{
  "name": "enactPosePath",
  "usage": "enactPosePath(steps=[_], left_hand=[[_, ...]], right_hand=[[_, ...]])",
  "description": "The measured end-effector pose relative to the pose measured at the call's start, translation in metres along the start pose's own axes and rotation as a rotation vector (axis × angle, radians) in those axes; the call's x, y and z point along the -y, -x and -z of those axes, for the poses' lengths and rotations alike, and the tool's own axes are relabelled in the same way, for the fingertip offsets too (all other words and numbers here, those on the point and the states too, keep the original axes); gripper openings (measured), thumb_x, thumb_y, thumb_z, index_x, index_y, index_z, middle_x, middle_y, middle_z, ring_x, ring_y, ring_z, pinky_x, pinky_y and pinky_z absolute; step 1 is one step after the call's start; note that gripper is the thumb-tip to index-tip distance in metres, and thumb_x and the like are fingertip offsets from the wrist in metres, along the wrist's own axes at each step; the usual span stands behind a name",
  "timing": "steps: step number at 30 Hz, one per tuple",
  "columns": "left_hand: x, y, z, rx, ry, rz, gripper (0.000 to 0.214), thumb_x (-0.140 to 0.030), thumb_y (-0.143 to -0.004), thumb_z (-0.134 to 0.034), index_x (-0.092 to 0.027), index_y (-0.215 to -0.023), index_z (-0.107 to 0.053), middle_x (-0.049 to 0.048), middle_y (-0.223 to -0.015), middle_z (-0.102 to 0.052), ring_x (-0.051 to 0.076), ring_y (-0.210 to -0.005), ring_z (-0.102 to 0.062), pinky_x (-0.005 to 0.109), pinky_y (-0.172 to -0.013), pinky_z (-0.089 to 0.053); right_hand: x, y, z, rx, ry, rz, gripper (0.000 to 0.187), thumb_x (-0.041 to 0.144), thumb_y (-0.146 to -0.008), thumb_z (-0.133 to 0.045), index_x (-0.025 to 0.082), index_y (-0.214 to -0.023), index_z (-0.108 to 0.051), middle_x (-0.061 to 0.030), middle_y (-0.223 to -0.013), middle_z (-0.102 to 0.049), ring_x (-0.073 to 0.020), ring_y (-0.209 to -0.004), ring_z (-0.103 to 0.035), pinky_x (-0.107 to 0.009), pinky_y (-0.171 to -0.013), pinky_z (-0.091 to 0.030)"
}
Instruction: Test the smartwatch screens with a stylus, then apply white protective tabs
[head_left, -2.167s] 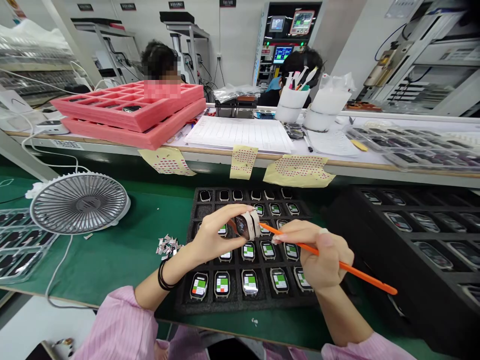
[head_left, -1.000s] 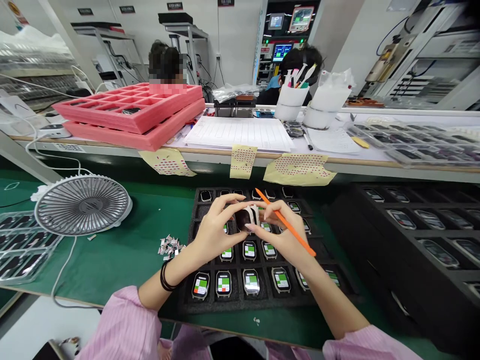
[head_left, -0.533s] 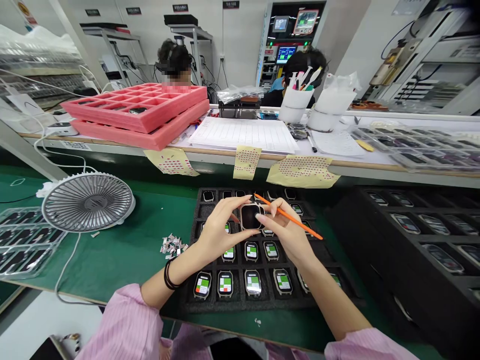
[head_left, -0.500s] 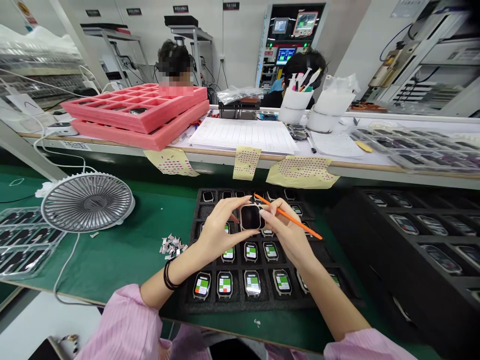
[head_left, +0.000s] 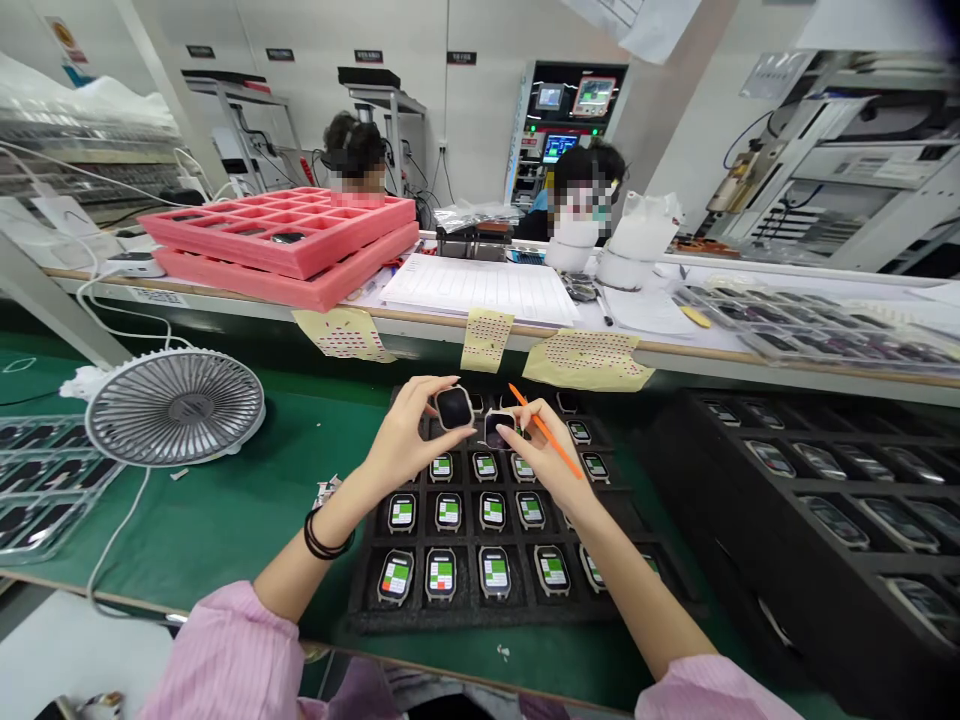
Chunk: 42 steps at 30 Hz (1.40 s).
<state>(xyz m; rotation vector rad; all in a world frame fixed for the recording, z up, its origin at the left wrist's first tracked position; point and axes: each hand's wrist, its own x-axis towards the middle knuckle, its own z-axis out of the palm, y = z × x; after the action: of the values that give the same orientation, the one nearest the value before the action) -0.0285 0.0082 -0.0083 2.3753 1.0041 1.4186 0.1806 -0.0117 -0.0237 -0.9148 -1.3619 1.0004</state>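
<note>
Left hand [head_left: 405, 435]: fingertips pinch a watch [head_left: 454, 408] by its edges, now moved apart from the right hand [head_left: 547, 462]. Right fingers, nearly closed, grip an orange stick [head_left: 541, 438] just beside a second watch [head_left: 499, 430], near the top edge of the foam tray [head_left: 450, 618].

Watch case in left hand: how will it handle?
The watch case looks rigid and probably light: the left hand pinches it by its edges. The glossy face may be slippery and scratch easily. Being flat and strapless, it seems unlikely to roll.
</note>
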Motion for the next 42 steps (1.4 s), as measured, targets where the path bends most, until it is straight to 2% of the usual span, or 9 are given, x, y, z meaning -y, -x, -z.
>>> enactPosePath(steps=[3,8,15,20,24,27,31,33,42], left_hand=[[0.037,0.011,0.012,0.195,-0.144,0.115,0.045,-0.036,-0.084,-0.069,-0.020,-0.123,-0.055,0.0103,-0.119,-0.062,0.025,-0.111,-0.057,0.041,-0.093,-0.049],[0.090,0.041,0.017,0.453,-0.319,0.312,0.041,-0.038,-0.087,-0.063,-0.023,-0.124,-0.056,0.0091,-0.128,-0.061,0.029,-0.118,-0.054,0.045,-0.098,-0.042],[0.096,0.046,0.011,0.474,-0.322,0.295,0.039,-0.040,-0.093,-0.053,-0.023,-0.128,-0.054,0.0097,-0.133,-0.058,0.027,-0.124,-0.052,0.042,-0.101,-0.042],[0.082,0.023,-0.018,0.529,-0.321,0.232,0.028,-0.033,-0.096,-0.046,-0.021,-0.117,-0.061,0.0080,-0.124,-0.062,0.025,-0.117,-0.055,0.040,-0.097,-0.044],[0.065,0.003,-0.071,0.662,-0.310,0.171,0.026,-0.014,-0.092,-0.044,-0.020,-0.106,-0.066,0.0062,-0.115,-0.067,0.024,-0.113,-0.058,0.040,-0.097,-0.045],[0.053,-0.010,-0.111,0.717,-0.328,0.158,0.030,-0.007,-0.090,-0.043,-0.015,-0.109,-0.064,0.0092,-0.115,-0.066,0.024,-0.113,-0.058,0.039,-0.099,-0.045],[0.042,-0.020,-0.144,0.700,-0.410,0.220,0.028,-0.014,-0.095,-0.044,-0.006,-0.117,-0.059,0.0186,-0.119,-0.062,0.028,-0.116,-0.056,0.045,-0.100,-0.045],[0.038,-0.024,-0.154,0.691,-0.441,0.262,0.029,-0.023,-0.096,-0.050,-0.008,-0.119,-0.058,0.0164,-0.123,-0.059,0.028,-0.117,-0.056,0.048,-0.098,-0.047],[0.034,-0.043,-0.169,0.803,-0.259,0.446,0.035,-0.033,-0.093,-0.058,-0.015,-0.123,-0.056,0.0102,-0.121,-0.060,0.022,-0.103,-0.062,0.043,-0.087,-0.055]], right_hand=[[-0.027,-0.017,-0.008,0.065,0.155,-0.009,0.030,0.034,-0.077,-0.067,0.024,-0.073,-0.039,-0.0024,-0.085,-0.062,-0.0191,-0.087,-0.064,-0.034,-0.074,-0.055],[-0.074,-0.046,-0.040,0.200,0.393,-0.013,0.026,0.024,-0.074,-0.060,0.024,-0.070,-0.035,-0.0023,-0.086,-0.063,-0.0181,-0.081,-0.065,-0.032,-0.075,-0.053],[-0.090,-0.059,-0.062,0.338,0.694,-0.006,0.026,0.027,-0.080,-0.061,0.023,-0.068,-0.039,0.0015,-0.069,-0.061,-0.0150,-0.061,-0.059,-0.026,-0.065,-0.045],[-0.067,-0.052,-0.013,0.257,1.001,-0.069,0.025,0.032,-0.101,-0.037,0.020,-0.085,-0.053,-0.0112,-0.093,-0.069,-0.0225,-0.089,-0.067,-0.030,-0.078,-0.044],[-0.062,-0.045,0.040,0.119,1.235,-0.271,0.029,0.024,-0.103,-0.030,0.010,-0.105,-0.056,-0.0245,-0.099,-0.069,-0.0305,-0.095,-0.068,-0.038,-0.080,-0.046],[-0.071,-0.043,0.062,0.063,1.309,-0.399,0.027,0.017,-0.101,-0.036,0.001,-0.110,-0.056,-0.0297,-0.101,-0.067,-0.0330,-0.098,-0.068,-0.043,-0.083,-0.048],[-0.087,-0.045,0.075,0.044,1.265,-0.472,0.029,0.027,-0.095,-0.057,0.010,-0.118,-0.059,-0.0145,-0.114,-0.065,-0.0246,-0.101,-0.065,-0.044,-0.087,-0.053],[-0.093,-0.048,0.082,0.031,1.195,-0.477,0.032,0.033,-0.093,-0.060,0.015,-0.120,-0.059,-0.0094,-0.120,-0.062,-0.0222,-0.102,-0.064,-0.043,-0.087,-0.054],[-0.117,-0.059,0.105,0.003,0.733,-0.566,0.034,0.032,-0.094,-0.059,0.016,-0.123,-0.057,-0.0093,-0.120,-0.062,-0.0215,-0.099,-0.065,-0.042,-0.083,-0.056]])
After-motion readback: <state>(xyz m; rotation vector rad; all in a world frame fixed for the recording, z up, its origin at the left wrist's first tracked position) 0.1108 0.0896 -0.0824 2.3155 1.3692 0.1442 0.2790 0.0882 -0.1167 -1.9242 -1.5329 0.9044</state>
